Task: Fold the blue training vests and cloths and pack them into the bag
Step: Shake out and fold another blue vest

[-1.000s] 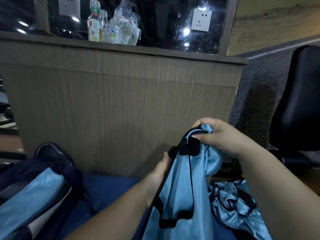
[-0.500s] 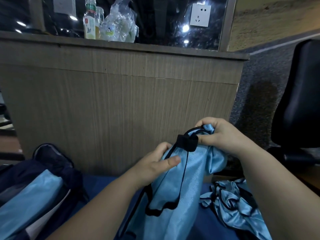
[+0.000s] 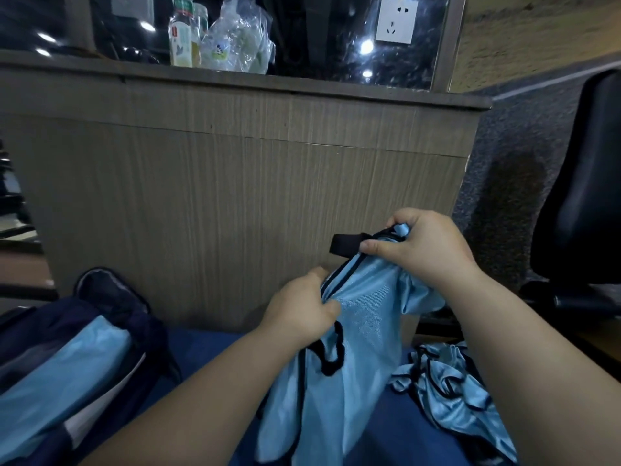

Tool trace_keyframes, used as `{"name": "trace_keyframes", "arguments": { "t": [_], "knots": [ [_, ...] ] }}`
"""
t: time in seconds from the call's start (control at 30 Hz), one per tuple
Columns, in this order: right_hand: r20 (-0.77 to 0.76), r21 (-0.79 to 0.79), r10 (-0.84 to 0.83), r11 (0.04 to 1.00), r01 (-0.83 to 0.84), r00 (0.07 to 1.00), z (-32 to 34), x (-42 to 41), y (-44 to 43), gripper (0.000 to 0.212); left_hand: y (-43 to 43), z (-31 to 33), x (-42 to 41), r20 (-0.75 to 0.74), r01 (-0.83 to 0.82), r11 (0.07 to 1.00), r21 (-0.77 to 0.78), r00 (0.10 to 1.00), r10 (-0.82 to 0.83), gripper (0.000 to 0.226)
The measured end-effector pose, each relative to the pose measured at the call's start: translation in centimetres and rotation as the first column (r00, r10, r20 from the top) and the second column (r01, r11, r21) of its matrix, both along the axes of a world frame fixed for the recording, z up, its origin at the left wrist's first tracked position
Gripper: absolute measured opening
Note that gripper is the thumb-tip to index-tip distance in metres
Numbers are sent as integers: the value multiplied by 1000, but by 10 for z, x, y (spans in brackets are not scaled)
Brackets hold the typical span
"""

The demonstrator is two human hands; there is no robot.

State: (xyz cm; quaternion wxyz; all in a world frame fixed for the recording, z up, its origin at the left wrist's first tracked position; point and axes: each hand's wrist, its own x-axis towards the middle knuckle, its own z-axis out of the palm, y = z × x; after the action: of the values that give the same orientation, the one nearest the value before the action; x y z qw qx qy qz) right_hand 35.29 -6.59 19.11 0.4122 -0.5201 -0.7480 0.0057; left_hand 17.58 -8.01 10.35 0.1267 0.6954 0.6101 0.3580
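Change, left hand: the left hand lay half a second ago with its thumb stretched across the vest; now its grip is closed on the black-trimmed edge, thumb pressed to the front.
Change, strap: the black strap was tucked under the right thumb; now it pokes out sideways to the left, higher up.
Right hand: the right hand has its grip pinching the gathered top of the vest, thumb by the strap.
Vest: held up between both hands, hanging down over the blue surface.
Second vest: a crumpled second vest lies on the right, just beside the held one.
Bag: the dark bag sits open at the left with a folded cloth inside.
Edges: a wooden panel rises close behind the hands; the worktop rim above it carries a bottle and a plastic wrapper.
Open room: blue surface between bag and left arm; carpet and a black chair on the right.
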Motion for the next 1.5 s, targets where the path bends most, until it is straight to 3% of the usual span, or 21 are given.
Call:
{"name": "trace_keyframes", "arguments": {
  "t": [0.13,0.3,0.4,0.43,0.57,0.73,0.87,1.0,1.07,1.1,1.2,1.23,1.3,1.37,1.43,1.5],
  "knots": [
    [-2,-7,-29,1000,29,1000,-2,3,0,46,1,1,-8,-227,-46,998,48,972,55,30],
    [-73,-4,-47,999,47,996,0,12,6,48,3,6,-29,-215,-50,999,2,975,49,8],
    [-82,-29,-48,999,45,995,-3,18,8,49,6,8,-48,-417,-75,997,10,906,72,14],
    [-90,-45,-47,998,43,995,-5,21,10,49,8,7,-56,-408,-68,998,2,911,63,17],
    [-193,-119,-35,993,12,981,-19,30,20,46,10,-4,-84,-111,25,1000,2,994,-24,23],
    [-287,-179,-33,984,-19,957,-34,32,29,40,9,-27,-100,161,112,994,3,981,-112,40],
    [-242,-288,-60,958,-12,968,-42,36,36,53,8,-25,-105,162,227,960,-165,966,-201,41],
    [-175,-495,-93,869,-6,980,-59,47,37,45,13,-15,-128,236,398,799,-450,916,-324,41],
    [-148,-600,-106,800,-4,983,-74,52,38,41,17,-11,-138,94,345,729,-592,927,-362,34],
    [-121,-647,-114,763,9,986,-85,54,39,48,20,-9,-142,41,308,687,-658,926,-376,34],
    [-41,-708,-92,705,36,995,-127,58,53,74,32,-17,-148,68,247,487,-838,932,-355,35],
    [2,-732,-78,679,55,997,-140,55,56,77,37,-26,-150,15,181,463,-868,941,-339,36],
    [160,-787,-10,603,133,987,-162,43,53,72,50,-47,-155,-303,-63,542,-838,880,-366,39],
    [216,-794,0,581,176,976,-183,35,52,54,64,-75,-157,-595,-281,648,-708,732,-332,44],
    [205,-806,-45,559,194,978,-205,36,55,49,71,-97,-155,-719,-367,752,-547,666,-198,37],
    [164,-794,-120,573,203,979,-218,42,57,53,72,-110,-147,-754,-324,893,-312,657,-25,25]
  ]
}}
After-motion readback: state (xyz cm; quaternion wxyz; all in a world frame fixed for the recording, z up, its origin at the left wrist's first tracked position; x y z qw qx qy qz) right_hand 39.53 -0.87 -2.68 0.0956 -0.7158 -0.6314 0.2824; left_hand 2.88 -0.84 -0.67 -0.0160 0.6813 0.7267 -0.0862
